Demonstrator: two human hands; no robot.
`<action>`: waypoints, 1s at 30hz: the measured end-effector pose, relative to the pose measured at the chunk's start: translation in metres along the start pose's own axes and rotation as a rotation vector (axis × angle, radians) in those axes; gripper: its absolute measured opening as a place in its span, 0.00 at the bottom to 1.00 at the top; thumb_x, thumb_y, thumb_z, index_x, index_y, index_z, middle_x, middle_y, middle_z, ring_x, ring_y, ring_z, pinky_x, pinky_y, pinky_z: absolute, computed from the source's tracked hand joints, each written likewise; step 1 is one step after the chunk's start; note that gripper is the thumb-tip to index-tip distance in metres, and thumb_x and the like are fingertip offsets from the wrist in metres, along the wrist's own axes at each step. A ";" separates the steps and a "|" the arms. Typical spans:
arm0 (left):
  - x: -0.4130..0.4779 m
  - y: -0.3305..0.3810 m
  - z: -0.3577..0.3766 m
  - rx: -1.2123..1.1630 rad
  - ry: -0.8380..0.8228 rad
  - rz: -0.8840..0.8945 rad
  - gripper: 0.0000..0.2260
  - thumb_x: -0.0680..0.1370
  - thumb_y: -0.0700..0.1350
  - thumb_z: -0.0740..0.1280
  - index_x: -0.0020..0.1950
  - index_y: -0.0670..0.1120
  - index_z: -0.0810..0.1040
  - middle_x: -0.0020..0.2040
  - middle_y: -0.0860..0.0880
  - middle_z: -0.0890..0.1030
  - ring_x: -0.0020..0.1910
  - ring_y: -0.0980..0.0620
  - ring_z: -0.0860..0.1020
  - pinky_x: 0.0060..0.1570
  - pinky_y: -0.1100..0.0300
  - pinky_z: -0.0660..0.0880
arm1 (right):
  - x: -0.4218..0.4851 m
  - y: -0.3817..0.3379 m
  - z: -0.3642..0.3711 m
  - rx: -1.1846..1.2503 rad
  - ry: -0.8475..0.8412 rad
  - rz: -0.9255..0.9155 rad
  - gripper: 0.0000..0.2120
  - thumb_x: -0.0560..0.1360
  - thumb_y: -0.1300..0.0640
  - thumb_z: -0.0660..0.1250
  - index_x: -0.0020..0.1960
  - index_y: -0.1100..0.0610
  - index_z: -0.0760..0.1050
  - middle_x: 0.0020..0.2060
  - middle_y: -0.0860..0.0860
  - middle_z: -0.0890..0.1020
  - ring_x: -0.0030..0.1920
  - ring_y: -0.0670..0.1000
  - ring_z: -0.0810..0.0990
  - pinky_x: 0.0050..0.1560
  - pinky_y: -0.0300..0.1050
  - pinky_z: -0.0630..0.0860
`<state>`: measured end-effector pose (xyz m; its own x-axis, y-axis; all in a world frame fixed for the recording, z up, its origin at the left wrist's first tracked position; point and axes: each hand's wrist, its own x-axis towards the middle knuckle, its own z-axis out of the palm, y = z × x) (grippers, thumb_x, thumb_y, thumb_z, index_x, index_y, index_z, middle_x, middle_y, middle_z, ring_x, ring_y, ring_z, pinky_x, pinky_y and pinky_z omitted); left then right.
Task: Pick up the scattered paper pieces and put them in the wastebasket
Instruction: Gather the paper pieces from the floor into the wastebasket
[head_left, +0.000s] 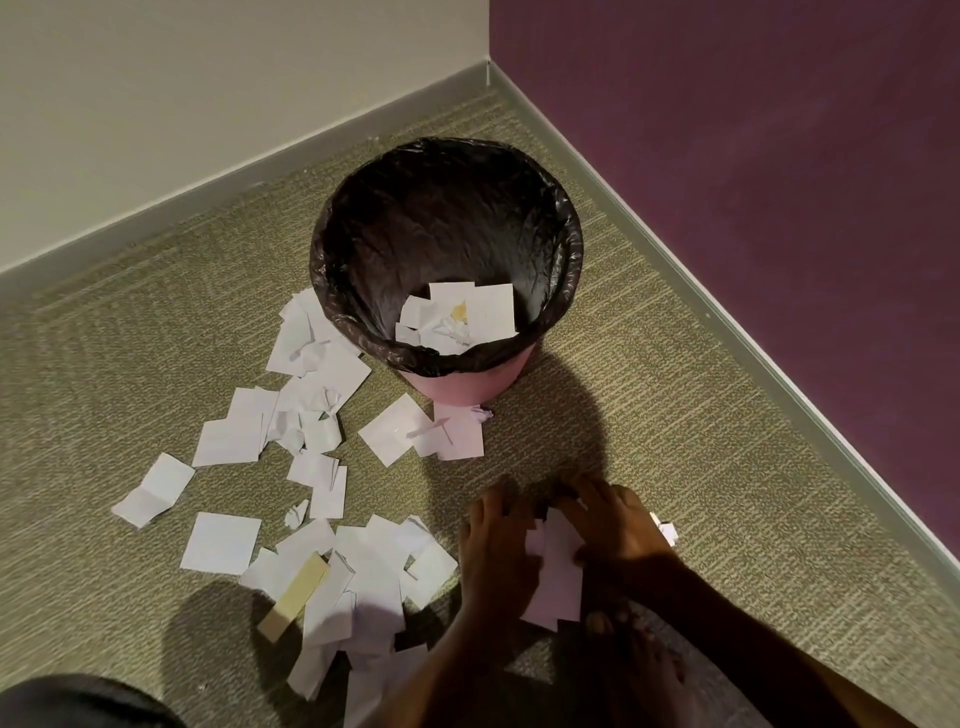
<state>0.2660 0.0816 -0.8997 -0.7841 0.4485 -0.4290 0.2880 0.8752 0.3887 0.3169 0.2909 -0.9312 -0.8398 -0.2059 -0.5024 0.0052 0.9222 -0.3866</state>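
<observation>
Right hand (618, 530) pinching stacked paper pieces (553, 571) near the wastebasket (457, 387) — left hand (491, 545) alongside, grip unclear in shadow. Light, limp, slippery — pinch several by overlapping edges.

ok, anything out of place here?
Yes: paper pieces lie strewn over the carpet left of and in front of the wastebasket, only a few inside. One tan strip sits among the white ones.
</observation>
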 end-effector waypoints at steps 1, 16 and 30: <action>0.001 0.000 0.001 0.002 0.009 0.024 0.21 0.67 0.52 0.73 0.60 0.55 0.77 0.70 0.50 0.73 0.64 0.42 0.73 0.55 0.47 0.73 | 0.001 0.000 -0.002 0.012 0.006 -0.011 0.47 0.53 0.35 0.79 0.67 0.54 0.72 0.64 0.59 0.81 0.60 0.59 0.76 0.39 0.53 0.83; 0.013 -0.001 -0.018 -0.136 -0.124 0.015 0.14 0.75 0.52 0.72 0.60 0.56 0.85 0.58 0.51 0.86 0.58 0.48 0.84 0.49 0.56 0.76 | 0.006 0.007 -0.023 0.021 0.499 -0.157 0.12 0.65 0.54 0.78 0.42 0.56 0.77 0.40 0.53 0.76 0.41 0.57 0.72 0.37 0.54 0.69; 0.053 0.019 -0.079 -0.690 0.000 -0.100 0.10 0.80 0.57 0.73 0.54 0.52 0.86 0.41 0.50 0.88 0.36 0.56 0.84 0.35 0.59 0.78 | -0.015 0.002 -0.121 1.222 0.632 0.496 0.15 0.73 0.61 0.82 0.57 0.53 0.83 0.50 0.53 0.90 0.46 0.52 0.89 0.41 0.47 0.85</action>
<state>0.1867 0.1073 -0.8508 -0.7887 0.3714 -0.4899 -0.2009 0.5975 0.7763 0.2638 0.3356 -0.8312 -0.7063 0.5153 -0.4853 0.5360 -0.0585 -0.8422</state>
